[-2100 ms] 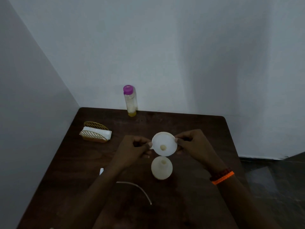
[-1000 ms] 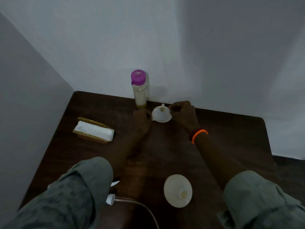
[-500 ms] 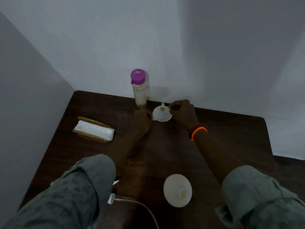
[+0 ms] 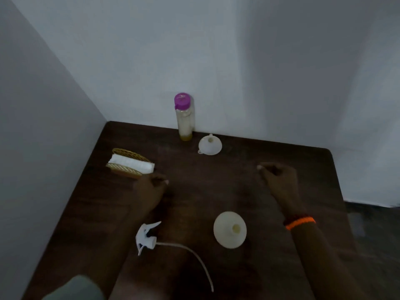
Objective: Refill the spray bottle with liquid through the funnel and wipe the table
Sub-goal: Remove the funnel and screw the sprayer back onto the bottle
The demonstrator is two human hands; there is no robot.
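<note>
Hovering loosely curled and empty over mid-tabletop, left hand (image 4: pixel 149 191) and right hand (image 4: pixel 279 180), funnel (image 4: pixel 210 145) upside down by the far edge beside refill bottle (image 4: pixel 184 116), open spray bottle (image 4: pixel 229 229) and sprayer head (image 4: pixel 146 236) nearer the front edge.

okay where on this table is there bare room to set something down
Bare dark wooden table lies between the white funnel and the round cream spray bottle, flanked by the left hand and right hand. The far right corner is free too. It is crowded along the left: wicker napkin holder, white trigger sprayer head with its tube.
</note>
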